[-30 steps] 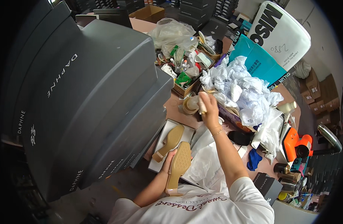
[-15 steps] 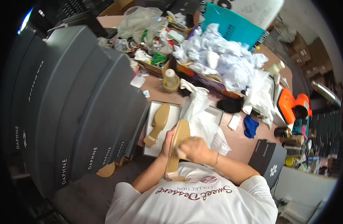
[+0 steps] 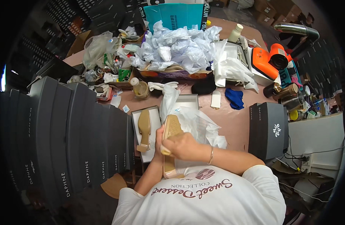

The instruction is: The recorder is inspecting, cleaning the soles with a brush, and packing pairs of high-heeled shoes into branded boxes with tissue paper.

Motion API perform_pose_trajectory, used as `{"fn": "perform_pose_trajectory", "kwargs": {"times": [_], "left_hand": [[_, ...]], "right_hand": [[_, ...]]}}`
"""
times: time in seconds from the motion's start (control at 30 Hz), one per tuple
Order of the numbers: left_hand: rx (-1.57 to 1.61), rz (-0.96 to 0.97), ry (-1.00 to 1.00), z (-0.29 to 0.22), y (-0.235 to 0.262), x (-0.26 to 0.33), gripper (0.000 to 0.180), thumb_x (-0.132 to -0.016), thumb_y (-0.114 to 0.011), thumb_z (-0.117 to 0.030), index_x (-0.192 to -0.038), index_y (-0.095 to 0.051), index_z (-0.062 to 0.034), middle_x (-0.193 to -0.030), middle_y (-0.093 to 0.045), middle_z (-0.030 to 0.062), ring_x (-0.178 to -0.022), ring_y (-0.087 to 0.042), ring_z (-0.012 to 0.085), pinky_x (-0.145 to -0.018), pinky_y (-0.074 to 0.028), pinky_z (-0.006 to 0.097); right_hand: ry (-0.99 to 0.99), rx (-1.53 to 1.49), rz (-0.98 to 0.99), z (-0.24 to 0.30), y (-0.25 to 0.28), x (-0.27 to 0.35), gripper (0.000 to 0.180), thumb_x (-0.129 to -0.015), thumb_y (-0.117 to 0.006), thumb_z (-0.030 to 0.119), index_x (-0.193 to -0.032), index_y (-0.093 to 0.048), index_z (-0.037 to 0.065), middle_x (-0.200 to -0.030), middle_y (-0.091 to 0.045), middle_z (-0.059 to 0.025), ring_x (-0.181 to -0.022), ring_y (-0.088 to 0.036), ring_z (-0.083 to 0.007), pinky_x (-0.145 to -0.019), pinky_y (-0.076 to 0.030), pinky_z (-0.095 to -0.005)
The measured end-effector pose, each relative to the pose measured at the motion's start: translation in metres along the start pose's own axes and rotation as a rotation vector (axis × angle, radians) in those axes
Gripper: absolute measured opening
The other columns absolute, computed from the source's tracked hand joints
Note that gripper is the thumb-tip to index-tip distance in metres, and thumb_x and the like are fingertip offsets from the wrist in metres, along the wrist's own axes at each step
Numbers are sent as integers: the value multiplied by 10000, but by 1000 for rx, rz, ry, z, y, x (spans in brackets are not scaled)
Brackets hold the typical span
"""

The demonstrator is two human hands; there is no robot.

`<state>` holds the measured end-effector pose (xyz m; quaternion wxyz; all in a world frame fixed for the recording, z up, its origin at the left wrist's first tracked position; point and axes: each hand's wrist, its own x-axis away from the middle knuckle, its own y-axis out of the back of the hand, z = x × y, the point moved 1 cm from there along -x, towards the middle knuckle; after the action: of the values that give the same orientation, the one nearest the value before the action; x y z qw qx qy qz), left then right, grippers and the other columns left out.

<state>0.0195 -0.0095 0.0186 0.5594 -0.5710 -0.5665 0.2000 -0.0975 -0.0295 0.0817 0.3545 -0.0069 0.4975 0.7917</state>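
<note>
Holds one tan block-heeled shoe (image 3: 173, 125) in the left hand (image 3: 159, 139), fingers closed around its side, toe pointing away from the body and heel near the white shirt (image 3: 202, 198). Keeps the outsole turned up, probably to leave it open to the right hand (image 3: 184, 145). Pinches a small pale pad (image 3: 165, 150) in that right hand, narrow-fingered, against the sole; cannot tell from this view whether sponge or folded cloth.

Counts two tan shoes in all: one in the left hand, the other shoe (image 3: 144, 126) sole-up in an open shoebox (image 3: 155, 117) just beyond, likely set there to stay within reach. Notes white tissue paper (image 3: 197, 122) spread to the right of the held shoe, perhaps as a wrapping layer.

On the counter (image 3: 236, 129), counts one capped bottle (image 3: 140, 90) standing in a round holder, one blue cloth (image 3: 234, 98), one orange blower (image 3: 278, 56) and one carton (image 3: 172, 75) heaped with crumpled paper (image 3: 176, 48). Finds at least two dark shoeboxes (image 3: 268, 129) at right, and at least six more in the row (image 3: 82, 138) at left, presumably packed tightly to save room.
</note>
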Motion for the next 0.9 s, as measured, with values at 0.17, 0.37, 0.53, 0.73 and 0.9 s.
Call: {"fn": "perform_pose_trajectory", "kwargs": {"times": [0.17,0.37,0.53,0.73,0.9], "left_hand": [[40,152,-46,6,20,3,486,-905,-395,-408,-1219,-485,-48,-1074,-596,127,-954,-595,248,-839,-491,394],[103,-62,-44,8,-11,19,476,-896,-402,-405,-1195,-514,-53,-1063,-602,97,-925,-598,227,-834,-488,352],[-120,-67,-34,1,-8,9,508,-898,-351,-395,-1201,-503,-17,-1060,-601,156,-887,-616,257,-792,-514,395],[-237,-36,-40,3,-15,4,515,-887,-366,-428,-1145,-532,-14,-1017,-610,164,-824,-607,266,-724,-516,410],[22,255,90,6,-12,-4,524,-897,-344,-409,-1180,-499,3,-1042,-588,186,-830,-612,285,-692,-531,390]], "right_hand": [[-229,118,-113,-24,-3,-20,216,-678,-674,222,-740,-505,103,-617,-573,-74,-522,-589,-271,-460,-460,-374],[41,96,-59,18,5,20,204,-693,-666,210,-722,-489,113,-601,-553,-72,-497,-574,-262,-442,-461,-373],[-109,58,-170,-30,4,17,221,-695,-667,214,-706,-470,113,-597,-536,-61,-479,-561,-261,-440,-458,-369],[31,-22,-215,-10,6,37,231,-704,-661,217,-690,-461,102,-587,-508,-63,-498,-556,-264,-462,-462,-358],[93,12,-110,11,13,53,232,-676,-666,203,-663,-458,104,-579,-498,-70,-494,-548,-252,-460,-453,-339]]}}
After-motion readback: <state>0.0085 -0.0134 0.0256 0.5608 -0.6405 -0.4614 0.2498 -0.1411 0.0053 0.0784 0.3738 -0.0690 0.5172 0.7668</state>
